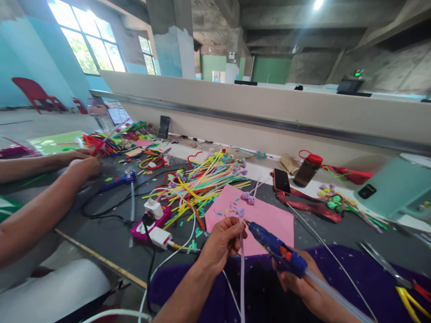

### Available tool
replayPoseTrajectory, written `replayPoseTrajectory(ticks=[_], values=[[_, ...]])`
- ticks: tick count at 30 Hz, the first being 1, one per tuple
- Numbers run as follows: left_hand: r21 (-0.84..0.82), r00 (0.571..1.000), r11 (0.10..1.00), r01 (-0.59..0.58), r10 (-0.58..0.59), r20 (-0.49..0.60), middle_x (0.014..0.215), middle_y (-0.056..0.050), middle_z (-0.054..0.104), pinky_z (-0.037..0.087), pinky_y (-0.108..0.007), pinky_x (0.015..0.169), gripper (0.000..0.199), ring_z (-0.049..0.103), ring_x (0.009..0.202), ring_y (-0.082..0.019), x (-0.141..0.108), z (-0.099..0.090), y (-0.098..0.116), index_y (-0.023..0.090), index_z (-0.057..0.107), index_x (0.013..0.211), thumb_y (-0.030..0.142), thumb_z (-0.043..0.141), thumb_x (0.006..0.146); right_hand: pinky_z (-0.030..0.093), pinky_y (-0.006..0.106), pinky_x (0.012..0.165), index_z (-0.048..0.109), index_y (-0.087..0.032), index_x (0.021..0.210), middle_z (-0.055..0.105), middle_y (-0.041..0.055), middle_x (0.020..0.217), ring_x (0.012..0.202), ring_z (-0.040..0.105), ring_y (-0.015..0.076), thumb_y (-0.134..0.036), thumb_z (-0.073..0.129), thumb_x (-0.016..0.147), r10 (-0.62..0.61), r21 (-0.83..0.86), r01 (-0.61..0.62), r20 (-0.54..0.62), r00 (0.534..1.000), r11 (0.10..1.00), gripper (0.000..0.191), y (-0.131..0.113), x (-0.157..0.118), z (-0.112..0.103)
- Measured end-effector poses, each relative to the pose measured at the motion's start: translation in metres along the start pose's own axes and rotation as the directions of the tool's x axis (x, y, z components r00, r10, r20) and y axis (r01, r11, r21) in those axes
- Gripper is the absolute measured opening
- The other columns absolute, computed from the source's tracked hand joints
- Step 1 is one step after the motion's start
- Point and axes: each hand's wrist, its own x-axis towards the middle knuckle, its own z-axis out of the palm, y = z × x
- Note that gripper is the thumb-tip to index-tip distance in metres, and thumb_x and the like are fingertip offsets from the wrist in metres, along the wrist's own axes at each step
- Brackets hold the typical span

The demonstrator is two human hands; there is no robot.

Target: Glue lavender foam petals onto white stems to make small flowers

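Note:
My left hand [224, 237] pinches a pale purple pipe cleaner [242, 278] that hangs down below it. A small purple fuzzy flower [238, 211] tops this stem just above my fingertips. In my right hand [299, 278] is a blue hot glue gun [274, 244] with an orange part and a clear glue stick out of its back. The gun's tip touches or nearly touches the stem under the flower; I cannot tell which. Below lies a pink foam sheet [279, 224], and another purple flower [248, 198] rests on it.
Left of the sheet, many coloured pipe-cleaner stems [202, 179] lie piled by a pink power strip [151, 226]. Another person's hands [82, 163] work at far left near a second glue gun [117, 181]. Right are a phone [281, 181], a bottle [308, 169], scissors [384, 264] and a mint-green container [397, 188].

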Motion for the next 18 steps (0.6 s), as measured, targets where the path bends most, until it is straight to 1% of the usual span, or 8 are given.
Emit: replayPoseTrajectory(ticks=[2, 4, 6, 8, 10, 12, 16, 18], values=[[-0.023, 1.0, 1.0, -0.013, 0.012, -0.027, 0.057, 0.003, 0.059, 0.024, -0.011, 0.028, 0.021, 0.042, 0.033, -0.001, 0.0, -0.003, 0.004, 0.014, 0.053, 0.067, 0.029, 0.067, 0.068, 0.038, 0.023, 0.047, 0.051, -0.018, 0.074, 0.053, 0.0022, 0.061, 0.051, 0.048, 0.0136, -0.052, 0.034, 0.084, -0.059, -0.04, 0.058, -0.003, 0.998, 0.998, 0.039, 0.003, 0.0, -0.004], [-0.069, 0.998, 0.996, -0.05, 0.046, -0.053, 0.055, 0.003, 0.058, 0.025, -0.01, 0.028, 0.019, 0.041, 0.032, -0.001, 0.0, -0.007, 0.01, 0.014, 0.052, 0.067, 0.026, 0.067, 0.068, 0.039, 0.024, 0.05, 0.051, -0.018, 0.079, 0.055, 0.0031, 0.067, 0.054, 0.05, 0.0145, -0.044, 0.039, 0.084, -0.096, -0.126, 0.097, 0.01, 0.995, 0.987, 0.028, 0.009, 0.001, -0.009], [-0.163, 0.993, 0.981, -0.106, 0.096, -0.068, 0.054, 0.004, 0.056, 0.025, -0.009, 0.028, 0.019, 0.038, 0.031, 0.0, -0.001, -0.013, 0.018, 0.014, 0.051, 0.067, 0.023, 0.067, 0.067, 0.039, 0.025, 0.054, 0.05, -0.019, 0.083, 0.055, 0.0033, 0.071, 0.058, 0.05, 0.0151, -0.035, 0.045, 0.081, -0.123, -0.247, 0.134, 0.058, 0.991, 0.96, 0.018, 0.016, 0.004, -0.013], [-0.255, 0.986, 0.953, -0.166, 0.156, -0.058, 0.055, 0.005, 0.054, 0.024, -0.008, 0.027, 0.018, 0.038, 0.033, 0.0, -0.002, -0.021, 0.025, 0.015, 0.051, 0.07, 0.021, 0.067, 0.066, 0.04, 0.027, 0.059, 0.049, -0.018, 0.089, 0.055, 0.0041, 0.078, 0.064, 0.051, 0.0166, -0.028, 0.05, 0.076, -0.123, -0.368, 0.153, 0.105, 0.987, 0.917, 0.016, 0.024, 0.009, -0.015], [-0.311, 0.978, 0.928, -0.208, 0.204, -0.046, 0.057, 0.004, 0.053, 0.026, -0.007, 0.028, 0.017, 0.039, 0.035, -0.001, -0.003, -0.027, 0.03, 0.015, 0.051, 0.072, 0.018, 0.066, 0.065, 0.039, 0.028, 0.064, 0.048, -0.018, 0.093, 0.055, 0.0053, 0.086, 0.073, 0.053, 0.0189, -0.022, 0.052, 0.071, -0.073, -0.478, 0.127, 0.13, 0.989, 0.869, 0.023, 0.032, 0.014, -0.015], [-0.342, 0.973, 0.911, -0.229, 0.228, -0.045, 0.057, 0.004, 0.052, 0.027, -0.007, 0.028, 0.016, 0.039, 0.036, -0.001, -0.004, -0.031, 0.033, 0.014, 0.051, 0.074, 0.017, 0.064, 0.066, 0.039, 0.029, 0.067, 0.049, -0.018, 0.095, 0.055, 0.0058, 0.091, 0.079, 0.054, 0.0207, -0.018, 0.053, 0.068, 0.007, -0.559, 0.071, 0.136, 0.991, 0.826, 0.027, 0.038, 0.016, -0.014], [-0.363, 0.973, 0.904, -0.226, 0.226, -0.044, 0.058, 0.004, 0.051, 0.027, -0.007, 0.028, 0.014, 0.038, 0.036, -0.001, -0.004, -0.034, 0.035, 0.014, 0.05, 0.073, 0.017, 0.063, 0.067, 0.04, 0.029, 0.066, 0.05, -0.018, 0.095, 0.055, 0.0054, 0.092, 0.076, 0.056, 0.0201, -0.024, 0.053, 0.072, 0.164, -0.631, -0.049, 0.125, 0.978, 0.774, 0.024, 0.048, 0.014, -0.012], [-0.362, 0.973, 0.904, -0.228, 0.228, -0.043, 0.057, 0.004, 0.051, 0.027, -0.008, 0.027, 0.014, 0.038, 0.036, -0.001, -0.004, -0.035, 0.036, 0.015, 0.05, 0.072, 0.017, 0.063, 0.067, 0.04, 0.029, 0.065, 0.051, -0.018, 0.096, 0.055, 0.0057, 0.092, 0.074, 0.057, 0.0198, -0.028, 0.052, 0.075, 0.219, -0.656, -0.088, 0.121, 0.968, 0.75, 0.023, 0.053, 0.011, -0.011]])
